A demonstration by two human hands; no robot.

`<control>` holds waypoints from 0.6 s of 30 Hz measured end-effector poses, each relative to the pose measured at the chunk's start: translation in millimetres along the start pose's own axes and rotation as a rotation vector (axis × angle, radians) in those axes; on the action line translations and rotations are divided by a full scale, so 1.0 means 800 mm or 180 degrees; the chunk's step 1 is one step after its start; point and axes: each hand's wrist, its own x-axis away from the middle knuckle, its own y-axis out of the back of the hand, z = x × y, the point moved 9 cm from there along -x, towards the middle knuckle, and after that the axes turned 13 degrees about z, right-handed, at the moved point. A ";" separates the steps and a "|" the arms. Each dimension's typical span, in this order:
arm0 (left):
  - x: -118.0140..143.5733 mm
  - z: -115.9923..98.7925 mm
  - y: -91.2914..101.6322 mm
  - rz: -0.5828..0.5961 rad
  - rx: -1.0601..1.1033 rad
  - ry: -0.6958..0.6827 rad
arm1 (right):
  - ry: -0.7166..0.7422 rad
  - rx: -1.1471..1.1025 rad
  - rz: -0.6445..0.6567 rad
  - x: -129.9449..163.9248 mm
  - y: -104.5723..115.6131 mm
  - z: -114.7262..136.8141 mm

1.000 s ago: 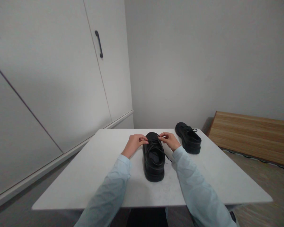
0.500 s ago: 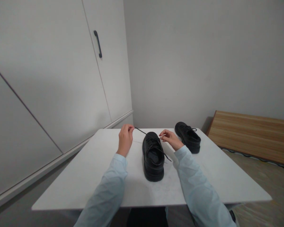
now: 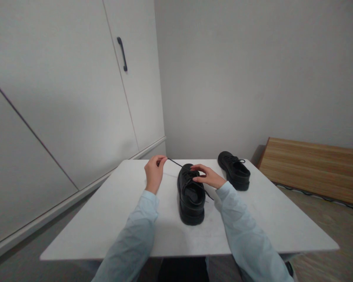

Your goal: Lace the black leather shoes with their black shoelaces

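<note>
Black shoe (image 3: 191,194) stands upright near the middle of the white counter (image 3: 111,219), heel toward the person and toe pointing away. Its lace (image 3: 174,161) runs taut from the front eyelets up and to the left, into the left hand (image 3: 153,172).

That left hand is raised a little above the counter, just left of the shoe's toe, with the wrist bent back and the knuckles up. Thumb and forefinger are pinched closed on the end of the lace, the other fingers curled in beneath. The forearm, in a pale blue sleeve (image 3: 135,235), comes in from the lower left and slopes up to the wrist.

The right hand (image 3: 207,176) lies palm down over the laced front of the shoe. Its fingers are stretched toward the left and rest on the tongue and lacing, pressing there rather than wrapped around anything; whether the fingertips nip a strand of lace cannot be made out. Its forearm, also sleeved in pale blue, comes in from the lower right. A loose strand of lace trails off the shoe's right side toward this wrist.

A second black shoe (image 3: 234,170) sits on the far right part of the counter, apart from both hands, with its lace tied. White cupboard doors (image 3: 76,98) with a dark handle (image 3: 122,54) fill the left, and a wooden board (image 3: 312,168) lies low at the right.
</note>
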 end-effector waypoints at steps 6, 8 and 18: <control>-0.006 0.045 0.001 0.0024 0.0879 0.0607 | 0.0146 -0.0010 0.0086 0.002 -0.004 0.011; -0.007 0.043 -0.016 0.0394 0.1015 0.0559 | 0.0162 0.0020 0.0092 0.003 -0.005 0.015; 0.012 -0.003 -0.080 0.1695 0.0700 -0.0209 | 0.0236 0.0094 -0.0273 0.003 0.003 0.021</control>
